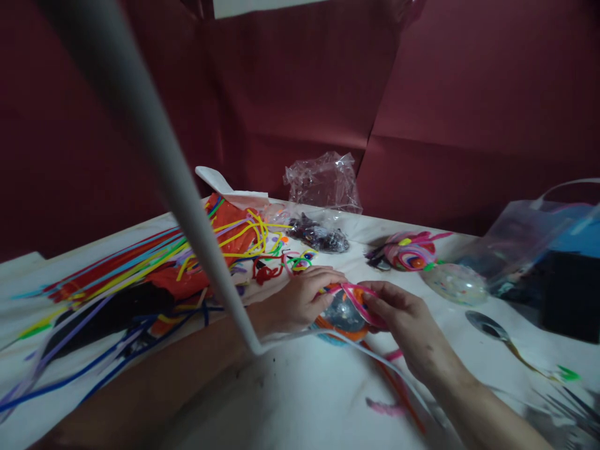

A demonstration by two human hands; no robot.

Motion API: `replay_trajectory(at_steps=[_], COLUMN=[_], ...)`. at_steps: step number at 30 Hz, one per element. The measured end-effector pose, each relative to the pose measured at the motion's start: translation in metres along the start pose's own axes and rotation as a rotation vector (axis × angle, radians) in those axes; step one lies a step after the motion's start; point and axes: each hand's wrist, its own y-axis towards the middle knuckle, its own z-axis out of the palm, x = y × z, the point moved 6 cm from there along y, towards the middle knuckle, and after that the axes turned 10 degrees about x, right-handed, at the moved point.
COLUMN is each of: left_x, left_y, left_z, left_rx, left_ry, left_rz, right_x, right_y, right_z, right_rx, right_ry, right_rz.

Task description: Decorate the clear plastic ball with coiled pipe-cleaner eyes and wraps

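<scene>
A clear, rounded, shiny object (343, 314), partly ringed by orange, pink and blue pipe cleaners, sits between my hands near the middle of the table. Its left side is covered by my left hand (302, 299), whose fingers curl over and grip it. On the other side, my right hand (398, 309) pinches a pink pipe cleaner (355, 301) that bends across the top of the object. Fingertips of both hands are partly hidden behind the pipe cleaners. Below my right hand, an orange-red pipe cleaner (403, 397) trails toward the table's front.
A grey pole (178, 169) crosses the view on the left. Many pipe cleaners (117, 262) lie left. Behind are a crumpled clear bag (323, 181) and a pink wrapped ball (410, 250). A clear ball (455, 283), a spoon (487, 326) and a translucent bag (520, 231) are right.
</scene>
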Motion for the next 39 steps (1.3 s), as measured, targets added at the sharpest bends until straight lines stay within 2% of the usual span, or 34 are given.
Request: replay_trajectory(at_steps=[5, 11, 18, 25, 39], left_x=[0.006, 0.014, 0.011, 0.008, 0.014], left_y=[-0.001, -0.004, -0.007, -0.011, -0.009], left_z=[0.004, 0.012, 0.016, 0.019, 0.022], left_rx=[0.013, 0.015, 0.087, 0.079, 0.062], left_ry=[0.018, 0.043, 0.097, 0.189, 0.169], left_rz=[-0.005, -0.054, -0.066, -0.043, -0.097], right_x=[0.003, 0.000, 0.003, 0.015, 0.010], right_y=[0.000, 0.002, 0.001, -0.010, -0.009], right_z=[-0.002, -0.009, -0.003, 0.007, 0.015], right_rx=[-0.051, -0.154, -0.091, -0.044, -0.070], right_ry=[-0.111, -0.212, -0.382, -0.614, -0.776], right_rz=[-0.010, -0.117, -0.273, -0.378, -0.434])
